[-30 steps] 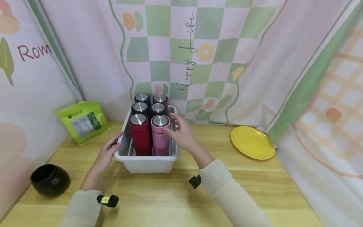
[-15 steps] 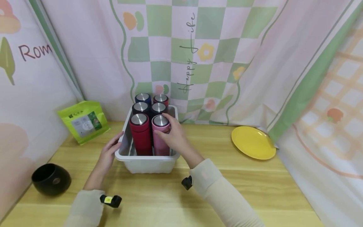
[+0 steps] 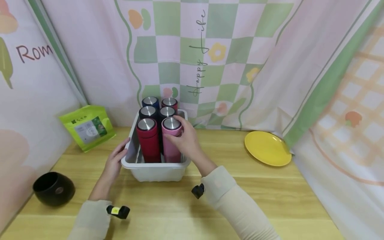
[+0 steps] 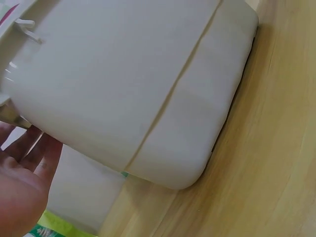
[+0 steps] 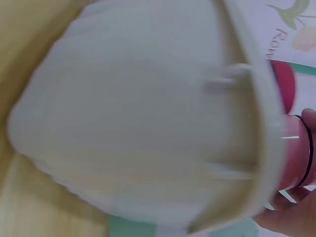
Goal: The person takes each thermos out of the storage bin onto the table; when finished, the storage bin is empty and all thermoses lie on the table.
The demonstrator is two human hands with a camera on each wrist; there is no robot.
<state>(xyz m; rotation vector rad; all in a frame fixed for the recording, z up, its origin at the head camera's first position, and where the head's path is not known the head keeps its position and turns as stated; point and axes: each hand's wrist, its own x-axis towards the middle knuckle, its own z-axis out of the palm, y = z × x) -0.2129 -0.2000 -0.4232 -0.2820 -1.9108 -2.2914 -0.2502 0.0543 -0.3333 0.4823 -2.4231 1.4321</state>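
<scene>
In the head view, my right hand (image 3: 189, 138) grips the upper part of a pink thermos flask (image 3: 171, 151), thumb on the near side and fingers behind it. The right wrist view shows the pink flask's side (image 5: 294, 158) beside the rim. A red thermos flask (image 3: 148, 146) stands to its left, with several dark, blue and red ones behind, all upright with steel lids. They stand in a white plastic bin (image 3: 159, 175). At the bin's left rim my left hand (image 3: 114, 161) rests with fairly straight fingers (image 4: 49, 155) against its side.
A green pouch (image 3: 88, 128) leans at the back left, and a black round cup (image 3: 54, 189) stands at the front left. A yellow plate (image 3: 268, 148) lies at the right. Printed curtains (image 3: 216, 50) hang behind the wooden table (image 3: 168, 213).
My right hand has moved left from beside the pink flask and closed round its top. The flask has since risen slightly and shifted right. The left hand stays at the rim.
</scene>
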